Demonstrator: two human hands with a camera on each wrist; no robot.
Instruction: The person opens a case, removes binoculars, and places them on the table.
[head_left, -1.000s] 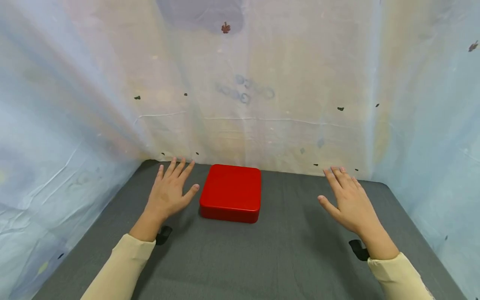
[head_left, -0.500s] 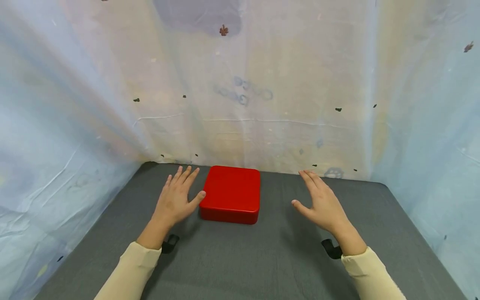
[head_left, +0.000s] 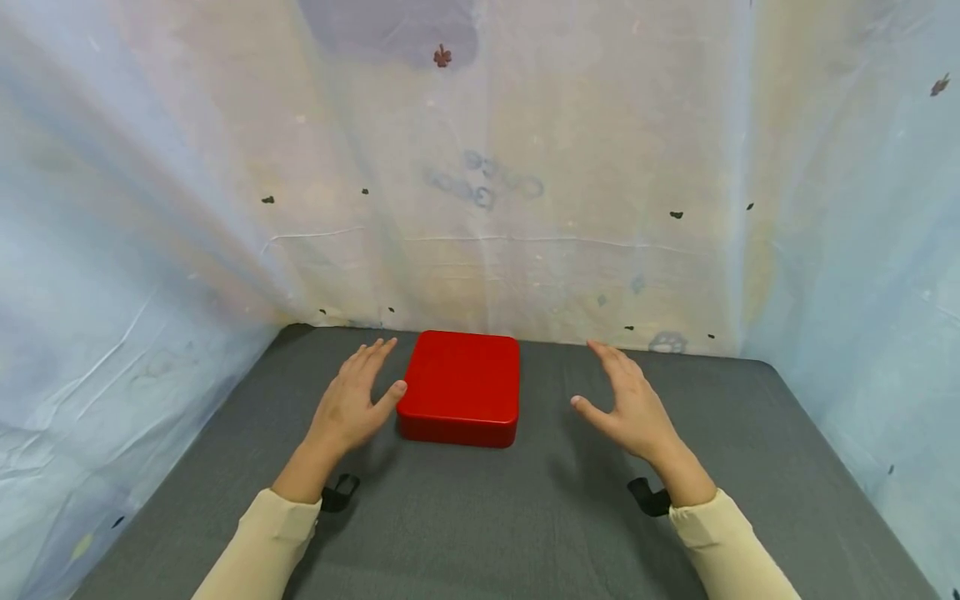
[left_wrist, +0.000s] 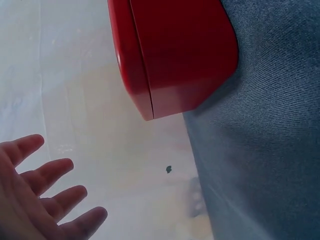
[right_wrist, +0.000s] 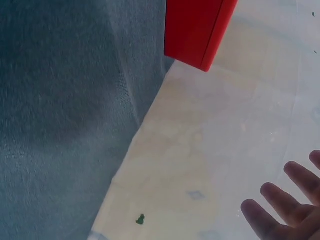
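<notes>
A red square box point(head_left: 461, 379) with rounded corners lies on the grey cloth-covered table point(head_left: 480, 517), toward its back edge. In the left wrist view, a thin seam near the top of the box point(left_wrist: 175, 45) marks its lid. Just left of it is my left hand point(head_left: 348, 408), fingers extended and thumb tip overlapping the box's left edge in the head view. My right hand point(head_left: 633, 412) hovers to the right, a wider gap from the box, its thumb pointing toward it. Both palms face inward, and neither hand holds anything.
A pale patterned curtain point(head_left: 525, 167) hangs behind the table and along both sides. Each wrist wears a black strap mount, the left one point(head_left: 340, 493) and the right one point(head_left: 649, 497), below cream sleeves.
My right hand has moved well to the left, closer to the box. My left hand has shifted slightly right, and both palms have turned more inward. The box stays put.
</notes>
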